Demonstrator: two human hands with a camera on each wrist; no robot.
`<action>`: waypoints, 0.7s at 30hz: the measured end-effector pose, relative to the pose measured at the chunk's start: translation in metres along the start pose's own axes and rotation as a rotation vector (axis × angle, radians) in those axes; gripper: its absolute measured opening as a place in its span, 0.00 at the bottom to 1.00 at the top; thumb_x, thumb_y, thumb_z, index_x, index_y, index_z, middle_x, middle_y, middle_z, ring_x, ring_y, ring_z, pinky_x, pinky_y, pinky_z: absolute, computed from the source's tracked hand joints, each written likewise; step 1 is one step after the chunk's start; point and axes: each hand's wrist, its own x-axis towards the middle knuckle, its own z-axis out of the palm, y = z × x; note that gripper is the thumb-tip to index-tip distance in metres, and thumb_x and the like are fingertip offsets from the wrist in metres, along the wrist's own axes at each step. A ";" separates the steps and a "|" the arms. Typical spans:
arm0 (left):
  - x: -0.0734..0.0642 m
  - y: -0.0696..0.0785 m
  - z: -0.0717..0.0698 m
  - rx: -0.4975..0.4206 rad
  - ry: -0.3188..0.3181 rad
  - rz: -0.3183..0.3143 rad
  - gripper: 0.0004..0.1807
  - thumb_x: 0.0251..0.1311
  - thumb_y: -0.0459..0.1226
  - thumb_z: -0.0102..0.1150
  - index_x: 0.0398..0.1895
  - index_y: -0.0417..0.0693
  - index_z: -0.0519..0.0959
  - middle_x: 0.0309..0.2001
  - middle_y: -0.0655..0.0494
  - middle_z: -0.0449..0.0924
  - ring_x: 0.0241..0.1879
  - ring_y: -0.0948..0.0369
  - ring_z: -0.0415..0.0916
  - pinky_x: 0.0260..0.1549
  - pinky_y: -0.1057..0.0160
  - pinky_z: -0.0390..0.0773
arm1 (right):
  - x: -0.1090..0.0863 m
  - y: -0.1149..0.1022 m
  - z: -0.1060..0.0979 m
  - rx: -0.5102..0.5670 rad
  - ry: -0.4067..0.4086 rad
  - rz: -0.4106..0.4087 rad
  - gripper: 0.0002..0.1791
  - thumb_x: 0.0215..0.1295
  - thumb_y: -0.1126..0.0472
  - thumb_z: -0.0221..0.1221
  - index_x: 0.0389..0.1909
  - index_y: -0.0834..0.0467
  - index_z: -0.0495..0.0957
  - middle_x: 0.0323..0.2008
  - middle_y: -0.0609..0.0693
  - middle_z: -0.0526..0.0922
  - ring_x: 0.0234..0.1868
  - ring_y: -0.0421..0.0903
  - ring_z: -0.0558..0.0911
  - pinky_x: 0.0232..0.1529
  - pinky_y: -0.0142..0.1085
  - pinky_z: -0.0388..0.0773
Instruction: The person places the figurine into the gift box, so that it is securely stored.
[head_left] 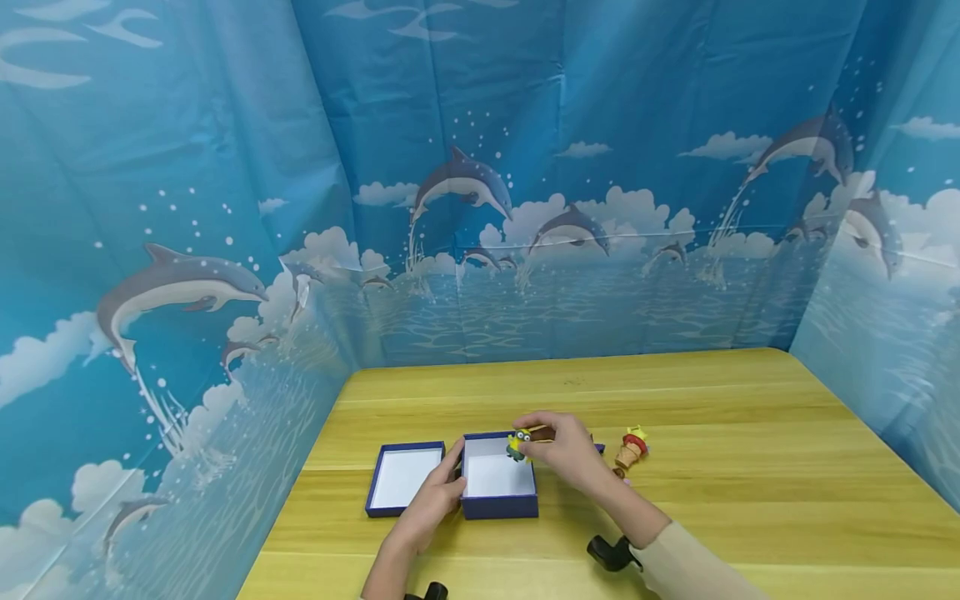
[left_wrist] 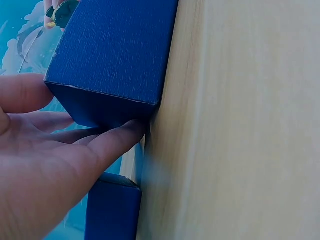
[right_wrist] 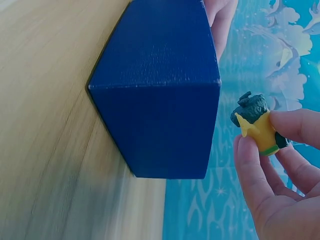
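Observation:
My right hand pinches a small yellow Minion figure with round goggles and dark green parts, holding it over the right side of a blue box. The right wrist view shows the figure between thumb and fingertips, beyond the rim of the box. The box stands without its lid, and its white inside shows. Against its left wall lies my left hand, fingers extended along the outside. In the left wrist view, that hand's thumb touches the rim at a corner and a finger reaches low on the wall.
A matching shallow lid, white inside, lies left of the box. To the right sits a toy ice-cream cone with red and yellow on top, small pieces near it. Dolphin-printed curtains surround the wooden table.

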 end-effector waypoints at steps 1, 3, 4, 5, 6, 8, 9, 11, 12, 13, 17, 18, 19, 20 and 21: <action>0.000 0.000 0.000 -0.005 -0.002 -0.005 0.35 0.77 0.31 0.39 0.83 0.52 0.43 0.80 0.41 0.35 0.77 0.38 0.33 0.68 0.33 0.51 | 0.000 0.000 0.001 -0.003 -0.003 0.000 0.16 0.59 0.67 0.71 0.48 0.51 0.86 0.47 0.49 0.85 0.46 0.50 0.85 0.38 0.36 0.85; 0.000 0.001 0.000 -0.014 -0.007 -0.008 0.35 0.77 0.31 0.39 0.83 0.52 0.43 0.80 0.40 0.35 0.77 0.38 0.35 0.68 0.32 0.53 | 0.001 -0.001 0.003 -0.008 -0.012 -0.005 0.16 0.60 0.67 0.70 0.49 0.53 0.85 0.47 0.49 0.85 0.46 0.50 0.85 0.37 0.36 0.85; 0.000 0.001 0.001 -0.019 -0.010 -0.009 0.35 0.77 0.31 0.40 0.83 0.51 0.43 0.80 0.40 0.35 0.77 0.37 0.36 0.68 0.32 0.53 | 0.001 -0.001 0.004 -0.010 -0.018 -0.008 0.16 0.60 0.67 0.70 0.49 0.54 0.85 0.47 0.49 0.85 0.46 0.50 0.85 0.37 0.36 0.85; 0.000 0.001 0.001 -0.024 -0.013 -0.010 0.35 0.77 0.31 0.40 0.83 0.51 0.44 0.80 0.39 0.35 0.77 0.37 0.36 0.68 0.32 0.54 | 0.001 -0.002 0.005 -0.014 -0.024 -0.010 0.16 0.60 0.67 0.70 0.49 0.53 0.85 0.47 0.49 0.85 0.46 0.49 0.85 0.37 0.36 0.85; 0.000 0.001 0.001 -0.030 -0.016 -0.009 0.35 0.77 0.32 0.41 0.82 0.51 0.44 0.80 0.39 0.35 0.77 0.37 0.36 0.68 0.32 0.54 | 0.002 -0.002 0.006 -0.019 -0.032 -0.011 0.16 0.61 0.66 0.70 0.49 0.52 0.85 0.47 0.49 0.85 0.46 0.49 0.85 0.37 0.37 0.85; 0.001 0.001 0.001 -0.039 -0.017 -0.014 0.35 0.77 0.32 0.42 0.82 0.51 0.45 0.80 0.39 0.36 0.76 0.37 0.38 0.68 0.34 0.55 | 0.002 -0.002 0.007 -0.027 -0.048 -0.017 0.15 0.62 0.65 0.69 0.49 0.50 0.85 0.47 0.49 0.85 0.46 0.47 0.84 0.36 0.37 0.85; 0.001 0.001 0.002 -0.043 -0.017 -0.017 0.36 0.76 0.33 0.44 0.82 0.52 0.45 0.80 0.40 0.37 0.76 0.37 0.39 0.68 0.35 0.56 | 0.002 -0.003 0.008 -0.036 -0.056 -0.020 0.15 0.62 0.64 0.69 0.49 0.49 0.85 0.47 0.48 0.85 0.45 0.47 0.84 0.36 0.37 0.84; 0.003 0.000 0.002 -0.046 -0.018 -0.018 0.36 0.76 0.34 0.46 0.82 0.53 0.47 0.80 0.40 0.38 0.76 0.37 0.41 0.68 0.37 0.58 | 0.002 -0.003 0.010 -0.049 -0.069 -0.030 0.15 0.63 0.64 0.69 0.49 0.48 0.85 0.46 0.48 0.85 0.45 0.46 0.85 0.35 0.37 0.84; 0.003 -0.001 0.002 -0.045 -0.018 -0.017 0.36 0.76 0.34 0.47 0.82 0.53 0.47 0.80 0.41 0.39 0.76 0.37 0.42 0.68 0.38 0.59 | 0.002 -0.003 0.010 -0.052 -0.075 -0.032 0.15 0.63 0.64 0.68 0.49 0.48 0.85 0.46 0.47 0.85 0.45 0.45 0.84 0.35 0.37 0.84; 0.004 -0.002 0.002 -0.047 -0.019 -0.018 0.37 0.75 0.35 0.48 0.82 0.54 0.48 0.80 0.41 0.40 0.76 0.37 0.43 0.68 0.39 0.61 | 0.002 -0.004 0.011 -0.057 -0.079 -0.034 0.15 0.64 0.64 0.68 0.49 0.47 0.85 0.46 0.47 0.85 0.45 0.45 0.84 0.35 0.37 0.84; 0.008 -0.006 0.001 -0.063 -0.029 -0.015 0.36 0.76 0.36 0.49 0.82 0.57 0.49 0.80 0.41 0.41 0.75 0.37 0.45 0.66 0.39 0.64 | 0.002 -0.005 0.013 -0.079 -0.092 -0.033 0.15 0.64 0.64 0.68 0.50 0.48 0.85 0.46 0.48 0.85 0.46 0.47 0.85 0.34 0.36 0.84; 0.008 -0.007 0.000 -0.069 -0.030 -0.016 0.35 0.76 0.36 0.48 0.82 0.57 0.50 0.80 0.40 0.41 0.75 0.37 0.45 0.66 0.39 0.64 | 0.003 -0.005 0.014 -0.081 -0.097 -0.036 0.15 0.64 0.64 0.68 0.50 0.48 0.85 0.46 0.49 0.86 0.46 0.47 0.85 0.34 0.36 0.84; 0.008 -0.008 0.000 -0.075 -0.033 -0.017 0.35 0.76 0.36 0.48 0.82 0.58 0.50 0.80 0.40 0.41 0.76 0.38 0.45 0.66 0.39 0.64 | 0.003 -0.005 0.015 -0.085 -0.103 -0.039 0.15 0.64 0.64 0.68 0.50 0.48 0.85 0.47 0.50 0.86 0.46 0.48 0.85 0.34 0.35 0.84; 0.009 -0.009 -0.001 -0.081 -0.035 -0.016 0.34 0.77 0.36 0.47 0.82 0.59 0.51 0.80 0.40 0.41 0.76 0.38 0.45 0.66 0.39 0.64 | 0.003 -0.005 0.015 -0.091 -0.111 -0.044 0.15 0.65 0.64 0.68 0.50 0.48 0.85 0.47 0.50 0.86 0.46 0.48 0.85 0.34 0.35 0.84; 0.009 -0.010 -0.001 -0.086 -0.039 -0.015 0.33 0.77 0.36 0.46 0.81 0.60 0.52 0.80 0.40 0.41 0.76 0.39 0.45 0.66 0.39 0.64 | 0.003 -0.004 0.016 -0.098 -0.118 -0.048 0.15 0.65 0.64 0.68 0.50 0.48 0.85 0.47 0.49 0.86 0.46 0.48 0.85 0.35 0.35 0.84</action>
